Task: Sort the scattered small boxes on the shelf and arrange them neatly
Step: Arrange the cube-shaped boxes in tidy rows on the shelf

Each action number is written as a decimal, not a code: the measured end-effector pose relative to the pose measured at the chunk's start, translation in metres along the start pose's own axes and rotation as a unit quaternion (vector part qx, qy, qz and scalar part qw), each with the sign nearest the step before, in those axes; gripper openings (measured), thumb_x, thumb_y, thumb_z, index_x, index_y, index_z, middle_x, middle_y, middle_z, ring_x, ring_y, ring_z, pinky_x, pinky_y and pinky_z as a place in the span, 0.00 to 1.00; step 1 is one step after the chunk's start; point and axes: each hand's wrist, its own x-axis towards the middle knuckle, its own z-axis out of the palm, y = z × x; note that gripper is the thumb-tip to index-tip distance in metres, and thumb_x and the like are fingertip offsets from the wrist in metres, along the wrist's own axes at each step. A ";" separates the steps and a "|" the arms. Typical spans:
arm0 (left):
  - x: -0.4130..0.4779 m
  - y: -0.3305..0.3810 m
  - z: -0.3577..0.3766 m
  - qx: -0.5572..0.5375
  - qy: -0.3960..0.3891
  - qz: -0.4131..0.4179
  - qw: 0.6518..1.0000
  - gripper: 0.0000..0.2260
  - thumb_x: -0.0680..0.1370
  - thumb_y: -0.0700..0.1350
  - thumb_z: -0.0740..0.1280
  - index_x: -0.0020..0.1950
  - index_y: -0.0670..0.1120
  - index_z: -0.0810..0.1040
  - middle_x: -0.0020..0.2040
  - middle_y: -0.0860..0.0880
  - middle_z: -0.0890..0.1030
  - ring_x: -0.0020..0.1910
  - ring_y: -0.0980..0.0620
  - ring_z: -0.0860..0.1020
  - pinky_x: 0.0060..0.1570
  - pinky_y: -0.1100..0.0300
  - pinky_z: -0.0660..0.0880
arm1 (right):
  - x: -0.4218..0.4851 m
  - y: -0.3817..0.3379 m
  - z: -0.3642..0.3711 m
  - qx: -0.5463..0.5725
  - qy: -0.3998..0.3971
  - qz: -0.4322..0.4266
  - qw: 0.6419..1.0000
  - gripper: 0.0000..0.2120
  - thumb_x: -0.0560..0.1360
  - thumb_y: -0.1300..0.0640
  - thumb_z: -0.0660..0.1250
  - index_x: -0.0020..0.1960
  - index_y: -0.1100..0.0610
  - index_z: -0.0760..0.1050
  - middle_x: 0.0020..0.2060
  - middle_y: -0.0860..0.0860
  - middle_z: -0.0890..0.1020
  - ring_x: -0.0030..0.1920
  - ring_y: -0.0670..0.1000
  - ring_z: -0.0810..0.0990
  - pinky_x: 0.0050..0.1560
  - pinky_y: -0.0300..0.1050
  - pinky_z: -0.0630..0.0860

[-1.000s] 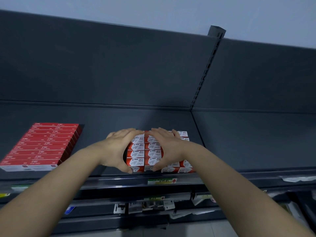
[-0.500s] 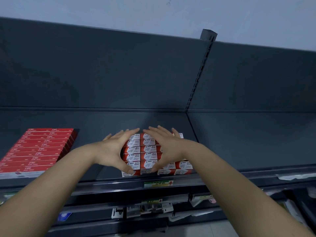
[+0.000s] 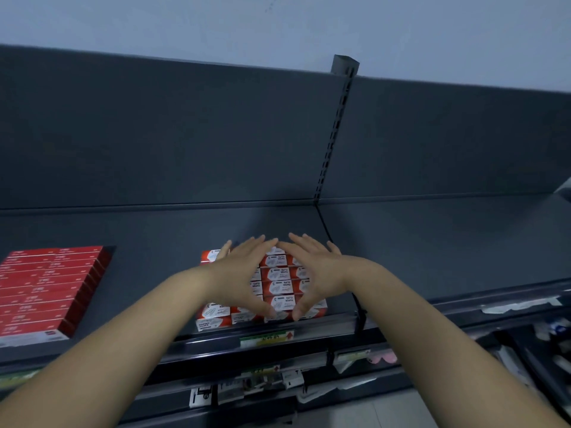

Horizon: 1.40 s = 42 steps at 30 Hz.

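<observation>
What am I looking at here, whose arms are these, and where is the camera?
No machine here: a person wears a camera on the head, so you see along their own two bare arms. The left hand and right hand lie spread flat over a block of small red and white boxes, some printed "paper clips", near the front edge of a dark grey shelf. The fingertips almost meet at the back, thumbs at the front, as if squaring the block up; nothing is lifted. To the left sits a separate neat stack of flat red boxes. Below, price labels hang on the shelf rails.
</observation>
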 end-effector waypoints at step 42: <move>0.002 -0.002 0.014 -0.059 0.088 -0.006 0.994 0.54 0.62 0.74 0.70 0.76 0.65 0.38 0.80 0.58 0.44 0.78 0.56 0.37 0.77 0.48 0.37 | 0.004 0.028 0.021 0.194 0.088 -0.076 0.974 0.59 0.63 0.40 0.80 0.77 0.35 0.39 0.76 0.37 0.49 0.77 0.46 0.49 0.77 0.58 0.55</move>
